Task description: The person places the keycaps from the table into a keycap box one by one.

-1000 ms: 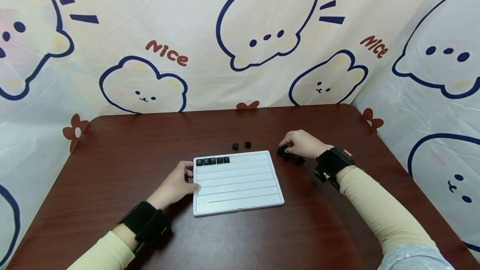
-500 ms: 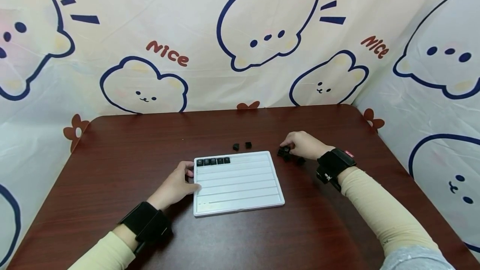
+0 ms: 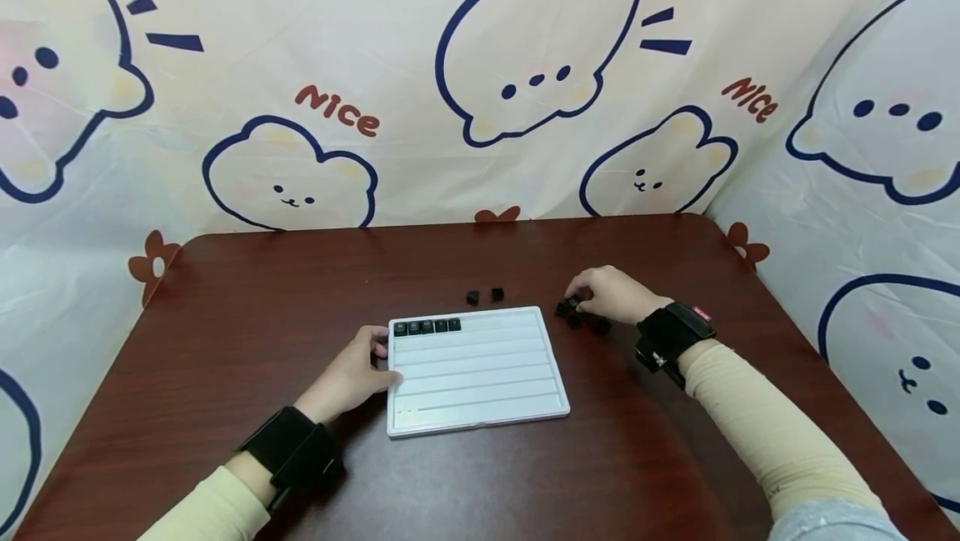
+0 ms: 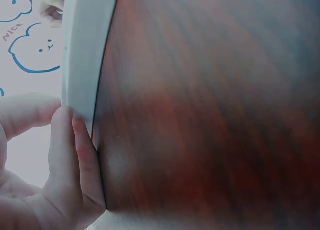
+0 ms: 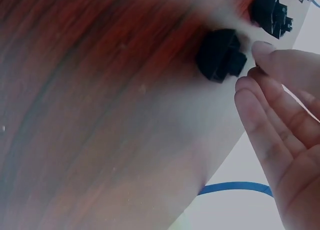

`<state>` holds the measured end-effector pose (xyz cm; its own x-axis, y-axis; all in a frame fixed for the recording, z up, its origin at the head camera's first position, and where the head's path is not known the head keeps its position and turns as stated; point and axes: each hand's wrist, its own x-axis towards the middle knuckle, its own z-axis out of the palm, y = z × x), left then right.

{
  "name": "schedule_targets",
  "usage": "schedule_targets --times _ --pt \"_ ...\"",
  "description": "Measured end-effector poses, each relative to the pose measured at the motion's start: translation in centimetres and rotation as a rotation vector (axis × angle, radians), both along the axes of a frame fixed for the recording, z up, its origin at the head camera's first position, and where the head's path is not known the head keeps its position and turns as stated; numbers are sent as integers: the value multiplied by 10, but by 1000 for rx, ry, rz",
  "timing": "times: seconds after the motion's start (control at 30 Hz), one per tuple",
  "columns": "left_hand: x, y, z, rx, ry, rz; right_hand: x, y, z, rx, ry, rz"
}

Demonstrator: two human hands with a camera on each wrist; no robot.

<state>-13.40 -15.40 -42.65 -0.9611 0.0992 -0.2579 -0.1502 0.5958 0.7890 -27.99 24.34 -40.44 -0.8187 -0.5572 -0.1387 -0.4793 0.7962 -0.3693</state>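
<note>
In the head view a white ridged tray (image 3: 480, 383) lies mid-table, with a row of black keycaps (image 3: 427, 327) along its far left edge. My left hand (image 3: 352, 378) grips the tray's left edge, thumb on top; the left wrist view shows the fingertips (image 4: 62, 115) at its side. My right hand (image 3: 618, 295) is right of the tray, thumb and fingers drawn together over a cluster of black keycaps (image 3: 574, 320). In the right wrist view the fingertips (image 5: 245, 85) are close beside a dark keycap (image 5: 220, 55); I cannot tell whether they pinch one.
Two loose black keycaps, one left (image 3: 472, 298) and one right (image 3: 497, 294), lie beyond the tray's far edge. Another keycap (image 3: 602, 326) sits under the right wrist side. A cartoon-printed curtain (image 3: 420, 174) stands behind the brown table (image 3: 300, 274).
My right hand has shifted very slightly right at the cluster, uncovering more of the keycaps by the fingertips. The left hand and the tray have stayed in place.
</note>
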Motion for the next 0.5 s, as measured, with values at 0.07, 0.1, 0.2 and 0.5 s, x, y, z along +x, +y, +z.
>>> schedule_targets --times 0.07,0.1,0.2,0.5 --pt "0 0 0 -2 0 0 0 1 2 -14 -3 -10" --pt "0 0 -1 -3 0 2 1 2 2 -21 -5 -15" --pt "0 0 -2 5 1 4 2 3 5 -37 1 -34" --pt "1 0 0 18 4 7 8 -9 18 -82 57 -16"
